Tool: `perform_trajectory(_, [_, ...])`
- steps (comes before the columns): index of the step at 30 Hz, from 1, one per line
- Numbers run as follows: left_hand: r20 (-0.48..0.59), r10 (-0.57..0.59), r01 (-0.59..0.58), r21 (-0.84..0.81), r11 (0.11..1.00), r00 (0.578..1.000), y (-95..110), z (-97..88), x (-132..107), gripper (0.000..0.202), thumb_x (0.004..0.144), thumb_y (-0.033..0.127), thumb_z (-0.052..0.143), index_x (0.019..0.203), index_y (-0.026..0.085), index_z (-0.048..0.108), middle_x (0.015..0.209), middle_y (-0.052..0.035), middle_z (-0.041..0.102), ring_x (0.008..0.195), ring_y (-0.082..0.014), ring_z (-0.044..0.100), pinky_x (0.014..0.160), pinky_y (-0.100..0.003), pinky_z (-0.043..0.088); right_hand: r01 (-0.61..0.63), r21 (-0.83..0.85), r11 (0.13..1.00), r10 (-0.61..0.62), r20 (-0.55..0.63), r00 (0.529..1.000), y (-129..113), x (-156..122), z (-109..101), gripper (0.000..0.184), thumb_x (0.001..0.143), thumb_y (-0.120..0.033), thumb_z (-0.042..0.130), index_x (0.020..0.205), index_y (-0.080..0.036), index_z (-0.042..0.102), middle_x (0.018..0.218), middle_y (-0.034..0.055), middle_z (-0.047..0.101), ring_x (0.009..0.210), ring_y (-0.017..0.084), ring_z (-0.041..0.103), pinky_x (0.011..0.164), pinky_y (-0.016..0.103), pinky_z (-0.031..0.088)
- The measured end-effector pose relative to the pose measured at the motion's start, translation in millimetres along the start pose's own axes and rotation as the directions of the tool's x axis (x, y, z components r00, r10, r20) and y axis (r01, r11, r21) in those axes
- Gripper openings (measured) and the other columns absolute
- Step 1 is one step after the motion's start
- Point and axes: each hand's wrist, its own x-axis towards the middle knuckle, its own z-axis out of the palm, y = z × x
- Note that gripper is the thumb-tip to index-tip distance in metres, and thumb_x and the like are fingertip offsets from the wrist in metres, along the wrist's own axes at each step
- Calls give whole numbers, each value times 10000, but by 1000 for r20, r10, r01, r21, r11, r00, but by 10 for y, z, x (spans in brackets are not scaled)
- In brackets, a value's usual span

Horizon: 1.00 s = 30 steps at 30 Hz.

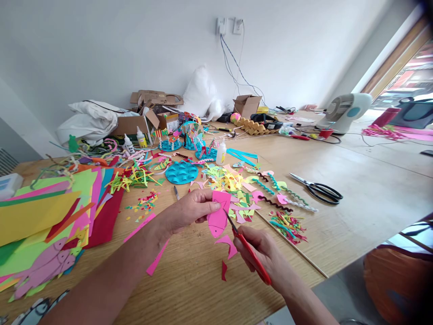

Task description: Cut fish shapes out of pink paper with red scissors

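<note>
Pinched between the thumb and fingers of my left hand (194, 208) is a piece of pink paper (217, 221) with a fish outline drawn on it. Its lower end is cut to a rounded point; the upper end is still square. My right hand (259, 250) grips red-handled scissors (253, 257), whose blades touch the paper's right edge. Pink offcuts (230, 246) and a small red scrap (223, 271) lie on the table just below. A heap of pastel paper scraps (230, 180) lies behind the paper.
Coloured paper sheets (37, 212) and cut-out purple fish (47, 266) lie at left. Black-handled scissors (321, 189) and a thin wooden stick (297, 250) lie at right. Farther back are a blue scalloped tray (181, 172), a glue bottle (221, 152) and a white fan (348, 110).
</note>
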Motion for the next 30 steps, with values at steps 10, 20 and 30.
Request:
perform_trajectory(10, [-94, -21, 3, -196, 981, 995, -40, 148, 29, 230, 674, 346, 647, 754, 133, 611, 540, 36, 508, 415, -32, 372, 381, -161, 222, 23, 273, 962, -13, -38, 999, 65, -1, 142, 415, 816, -558, 451, 602, -203, 447, 402, -59, 421, 374, 88, 327, 382, 217, 240])
perform_trajectory(20, [-159, 24, -65, -255, 965, 987, -94, 319, 19, 182, 687, 310, 612, 755, 146, 575, 536, 42, 528, 408, -38, 385, 375, -162, 264, 129, 514, 848, -66, -139, 988, 139, 6, 314, 371, 859, -485, 472, 654, -178, 519, 394, -66, 427, 360, 77, 318, 391, 207, 279])
perform_trajectory(30, [-158, 22, -58, -224, 973, 987, -83, 328, 24, 150, 697, 292, 584, 702, 154, 524, 514, 58, 480, 414, -30, 332, 382, -160, 213, 116, 465, 878, -63, -128, 990, 119, 8, 288, 379, 836, -512, 487, 638, -189, 495, 401, -66, 413, 377, 88, 319, 405, 212, 295])
